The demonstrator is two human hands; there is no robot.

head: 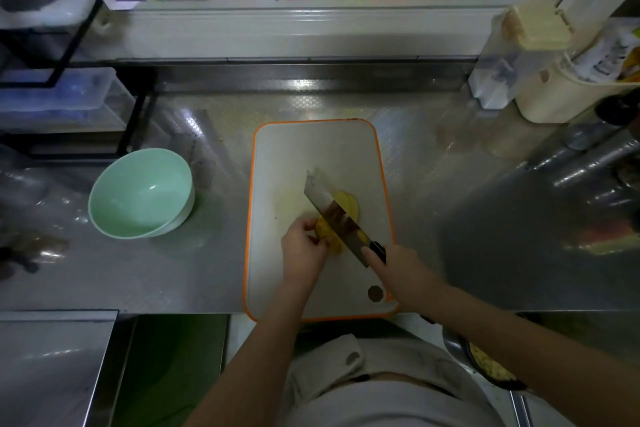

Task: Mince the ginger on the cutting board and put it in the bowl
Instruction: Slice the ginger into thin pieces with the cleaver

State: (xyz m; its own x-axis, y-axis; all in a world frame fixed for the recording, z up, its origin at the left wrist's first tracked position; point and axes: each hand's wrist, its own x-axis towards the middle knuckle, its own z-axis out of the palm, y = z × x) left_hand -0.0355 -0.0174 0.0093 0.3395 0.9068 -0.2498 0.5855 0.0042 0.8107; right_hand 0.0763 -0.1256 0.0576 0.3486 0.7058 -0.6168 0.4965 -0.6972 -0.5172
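Observation:
A white cutting board point(294, 156) with an orange rim lies in the middle of the steel counter. On it is yellow ginger point(323, 230), with cut slices point(348, 203) lying beyond the blade. My left hand point(303, 250) pinches the ginger with curled fingers. My right hand point(398, 270) grips the dark handle of a cleaver point(332, 213), whose wide blade stands across the ginger, pointing away to the left. A pale green bowl point(138, 196) stands left of the board with nothing visible inside.
A black wire rack with plastic boxes point(62, 97) fills the far left. Cream containers point(540, 80) stand at the far right, and steel tubes point(588, 163) lie on the counter's right side. A dark pan with yellow food point(491, 367) sits below the counter edge at lower right.

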